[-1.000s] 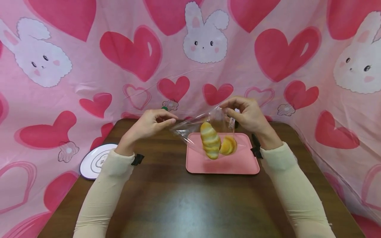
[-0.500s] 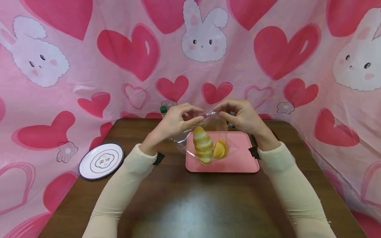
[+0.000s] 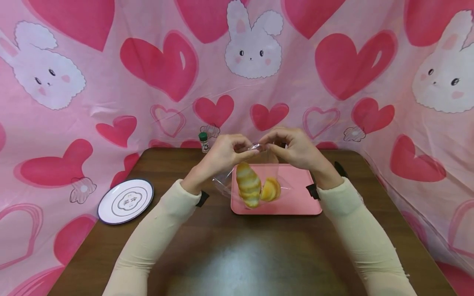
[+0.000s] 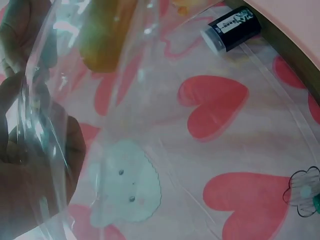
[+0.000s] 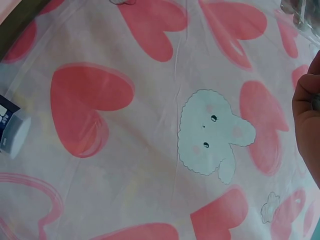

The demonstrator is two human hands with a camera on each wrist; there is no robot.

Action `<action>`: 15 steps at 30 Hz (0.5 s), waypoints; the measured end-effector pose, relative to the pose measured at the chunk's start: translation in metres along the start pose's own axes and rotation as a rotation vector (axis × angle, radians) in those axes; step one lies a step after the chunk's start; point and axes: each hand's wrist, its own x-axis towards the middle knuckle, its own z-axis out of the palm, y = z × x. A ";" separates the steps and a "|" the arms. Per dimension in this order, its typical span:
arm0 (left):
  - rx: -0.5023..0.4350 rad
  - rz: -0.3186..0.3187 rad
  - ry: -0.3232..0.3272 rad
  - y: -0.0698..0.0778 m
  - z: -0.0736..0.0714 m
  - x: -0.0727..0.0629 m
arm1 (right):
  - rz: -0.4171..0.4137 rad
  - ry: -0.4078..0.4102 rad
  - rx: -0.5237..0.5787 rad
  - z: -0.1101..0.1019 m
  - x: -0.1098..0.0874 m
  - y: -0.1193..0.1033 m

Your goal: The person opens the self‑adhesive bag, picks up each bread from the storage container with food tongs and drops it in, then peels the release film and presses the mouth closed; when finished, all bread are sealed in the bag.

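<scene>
In the head view my left hand and right hand meet fingertip to fingertip, pinching the gathered top of a clear plastic bag. Inside the bag hang a long ridged bread roll and a smaller yellow folded bun, in front of a pink tray. The left wrist view has the left hand behind the bag's shiny film, with part of the bread roll above. Only part of the right hand shows at the right wrist view's edge.
A white plate with a dark rim lies at the table's left edge. A green-capped shaker stands at the back. Behind the right forearm is a black object. A dark-labelled bottle shows in the left wrist view.
My left hand has moved right to meet the right hand, and the bag's spread mouth is gathered between them. The bag with the bread has shifted slightly left and down.
</scene>
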 end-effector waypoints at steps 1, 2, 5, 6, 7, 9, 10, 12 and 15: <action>-0.001 -0.004 0.006 0.000 -0.001 -0.001 | 0.003 0.001 0.005 0.000 0.000 0.000; -0.001 -0.013 0.009 -0.001 -0.003 -0.002 | 0.007 0.004 0.010 0.000 0.000 -0.001; 0.015 -0.023 0.019 -0.003 -0.008 -0.005 | 0.017 0.015 0.014 -0.001 0.000 -0.002; 0.020 -0.025 0.020 -0.004 -0.009 -0.007 | 0.019 0.019 0.016 -0.001 0.000 -0.002; 0.023 -0.024 0.019 -0.005 -0.010 -0.008 | 0.021 0.025 0.021 -0.001 0.000 -0.002; 0.024 -0.024 0.013 -0.008 -0.013 -0.011 | 0.020 0.041 0.035 -0.002 -0.001 -0.003; 0.023 -0.027 0.009 -0.010 -0.014 -0.012 | 0.018 0.050 0.042 -0.002 -0.001 -0.003; 0.021 -0.035 0.004 -0.012 -0.016 -0.015 | 0.010 0.066 0.052 -0.003 -0.001 -0.003; 0.016 -0.042 0.007 -0.016 -0.020 -0.018 | -0.003 0.084 0.053 -0.005 -0.001 -0.004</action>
